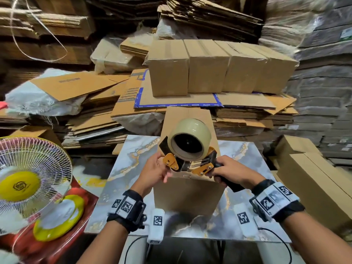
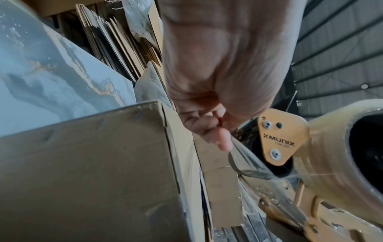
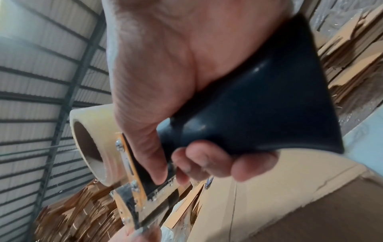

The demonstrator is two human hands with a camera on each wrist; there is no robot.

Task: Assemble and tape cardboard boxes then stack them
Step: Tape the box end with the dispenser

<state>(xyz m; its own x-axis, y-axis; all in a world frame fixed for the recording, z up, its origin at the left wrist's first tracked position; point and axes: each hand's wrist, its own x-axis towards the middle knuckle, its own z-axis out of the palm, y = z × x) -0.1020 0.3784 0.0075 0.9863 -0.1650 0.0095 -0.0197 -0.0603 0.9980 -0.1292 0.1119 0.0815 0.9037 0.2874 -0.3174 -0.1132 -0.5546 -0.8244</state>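
Observation:
A brown cardboard box (image 1: 188, 195) stands on the marble-patterned table (image 1: 243, 212) with its far flap up. Above its near top edge I hold an orange tape dispenser (image 1: 190, 161) with a roll of clear tape (image 1: 190, 139). My right hand (image 1: 228, 171) grips the dispenser's black handle (image 3: 259, 114). My left hand (image 1: 154, 172) pinches the loose end of the tape (image 2: 244, 160) at the dispenser's front, next to the orange plate (image 2: 279, 135). The box's side wall (image 2: 89, 172) fills the lower left of the left wrist view.
A row of taped boxes (image 1: 219, 67) stands on flat cardboard stacks (image 1: 106, 115) behind the table. A table fan (image 1: 28, 180) sits at the left on a red stool. Long flat boxes (image 1: 314, 180) lie at the right.

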